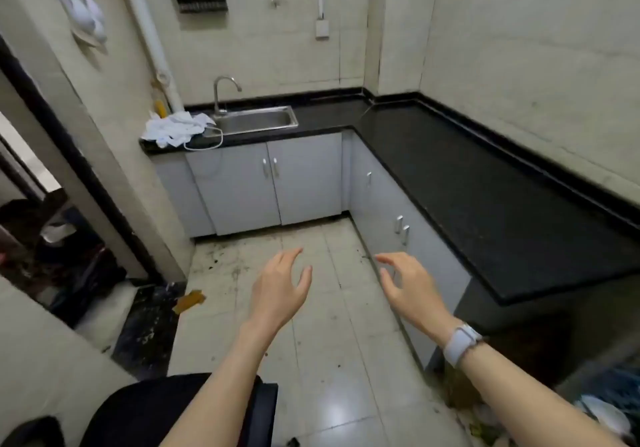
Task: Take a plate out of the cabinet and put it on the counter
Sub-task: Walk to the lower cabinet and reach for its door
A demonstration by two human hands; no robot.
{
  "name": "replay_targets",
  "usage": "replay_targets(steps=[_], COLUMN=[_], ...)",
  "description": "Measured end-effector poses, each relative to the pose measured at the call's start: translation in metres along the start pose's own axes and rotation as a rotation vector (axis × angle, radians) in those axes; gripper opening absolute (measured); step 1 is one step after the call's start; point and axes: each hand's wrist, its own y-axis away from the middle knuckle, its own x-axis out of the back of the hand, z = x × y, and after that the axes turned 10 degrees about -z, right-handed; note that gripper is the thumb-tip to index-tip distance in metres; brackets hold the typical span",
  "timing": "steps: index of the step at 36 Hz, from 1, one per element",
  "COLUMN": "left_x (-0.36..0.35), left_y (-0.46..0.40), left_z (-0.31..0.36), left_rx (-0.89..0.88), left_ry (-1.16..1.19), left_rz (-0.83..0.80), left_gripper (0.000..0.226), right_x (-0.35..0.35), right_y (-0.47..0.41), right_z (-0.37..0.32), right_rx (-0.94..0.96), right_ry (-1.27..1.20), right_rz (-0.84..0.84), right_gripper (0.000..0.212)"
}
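black l-shaped counter (485, 183) along two walls, grey cabinet (381, 204) doors shut beneath, plate presumably behind them and unseen, steel sink (256, 121) at the far end, left hand (280, 287) and right hand (408, 283) raised over the floor, fingers spread, holding nothing

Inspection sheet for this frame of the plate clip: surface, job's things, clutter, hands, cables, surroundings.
Surface: black L-shaped counter, long right run bare; steel sink with faucet at the back.
Job's things: no plate seen; grey cabinet doors all shut.
Clutter: crumpled white cloth on the counter left of the sink; brown scrap and dirt on the floor tiles.
Hands: left hand and right hand open, empty, over the floor; watch on right wrist.
Cables: white cord looping off the counter edge.
Surroundings: tiled walls, white pipe, doorway on the left.
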Motion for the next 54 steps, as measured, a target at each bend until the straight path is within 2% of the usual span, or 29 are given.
replay_targets(steps=[4,10,23,35,44,54], left_x=[-0.029,-0.044,-0.013,-0.055,-0.073,-0.099], left_y=[-0.019,-0.088,-0.261,-0.491,-0.687,-0.84], left_z=[-0.034,-0.097,-0.185,-0.205,-0.188,-0.206], left_rx=[0.096,0.178,0.352,0.307,0.279,0.188], left_ry=[0.013,0.065,0.172,0.131,0.127,0.109], left_rz=[-0.068,-0.09,-0.177,-0.256,-0.349,-0.492], left_gripper=[0.041,0.038,0.036,0.035,0.036,0.034], right_x=[-0.045,-0.092,-0.102,-0.11,-0.082,-0.083], right_y=[-0.022,-0.104,-0.315,-0.504,-0.67,-0.781], right_z=[0.022,0.044,0.065,0.166,0.232,0.28], right_rx=[-0.107,-0.193,-0.319,-0.398,-0.456,-0.618], right_ry=[-0.084,-0.137,-0.219,-0.24,-0.24,-0.275], right_rz=[-0.104,-0.143,-0.234,-0.219,-0.247,-0.127], right_gripper=[0.03,0.029,0.028,0.028,0.029,0.026])
